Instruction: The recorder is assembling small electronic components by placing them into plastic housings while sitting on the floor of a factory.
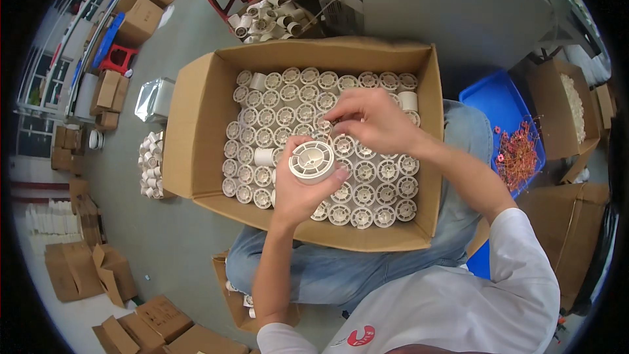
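So the cup is plain white, round, short-sided, with a spoked face: a ring of slots around a smooth middle. Left hand has it gripped, face up, over the near-left part of the box full of similar ones. Right hand is just beyond, to the right, fingertips bunched; can't tell if they're pinching anything.

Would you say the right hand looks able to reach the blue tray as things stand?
Probably yes: the blue tray looks uncovered, though the right hand would first have to clear the carton wall.
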Motion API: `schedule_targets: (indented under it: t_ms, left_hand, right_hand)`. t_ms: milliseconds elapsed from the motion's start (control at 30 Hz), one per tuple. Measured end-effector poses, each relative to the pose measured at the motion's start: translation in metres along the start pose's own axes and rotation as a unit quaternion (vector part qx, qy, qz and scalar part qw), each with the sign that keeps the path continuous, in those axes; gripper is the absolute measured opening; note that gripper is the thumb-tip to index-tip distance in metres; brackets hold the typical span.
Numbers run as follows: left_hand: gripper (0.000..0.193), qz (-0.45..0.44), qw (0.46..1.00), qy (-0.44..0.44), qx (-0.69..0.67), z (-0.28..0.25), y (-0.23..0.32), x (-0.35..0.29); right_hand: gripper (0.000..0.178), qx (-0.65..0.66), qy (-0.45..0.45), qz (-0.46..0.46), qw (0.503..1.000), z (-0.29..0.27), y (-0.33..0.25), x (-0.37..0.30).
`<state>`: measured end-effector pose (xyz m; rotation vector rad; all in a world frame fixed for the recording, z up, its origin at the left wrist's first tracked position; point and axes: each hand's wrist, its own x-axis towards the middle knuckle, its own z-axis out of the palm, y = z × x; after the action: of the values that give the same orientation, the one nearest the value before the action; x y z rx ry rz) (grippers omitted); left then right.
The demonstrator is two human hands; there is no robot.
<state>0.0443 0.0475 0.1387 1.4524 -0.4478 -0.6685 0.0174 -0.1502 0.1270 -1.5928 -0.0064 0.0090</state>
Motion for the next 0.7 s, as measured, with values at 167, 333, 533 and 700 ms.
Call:
schedule_targets:
  t_ms: [167,333,533,700]
  left_hand:
    - [0.049,0.057,0.997,0.048,-0.01,-0.001,0.001,0.005]
    - [0.052,0.208,0.92,0.22,0.247,-0.012,-0.009,0.019]
    - [0.049,0.163,0.959,0.17,0.156,0.002,0.003,0.03]
    - [0.049,0.031,0.995,0.095,-0.007,-0.015,0.001,0.042]
  right_hand:
    - [0.019,-0.272,0.114,-0.227,0.928,0.005,0.009,0.0]
    - [0.021,-0.174,0.264,-0.139,0.939,-0.006,-0.001,0.007]
    - [0.021,-0.064,0.303,-0.143,0.94,-0.017,-0.003,0.011]
    - [0.021,-0.04,0.264,-0.141,0.953,-0.022,-0.008,0.014]
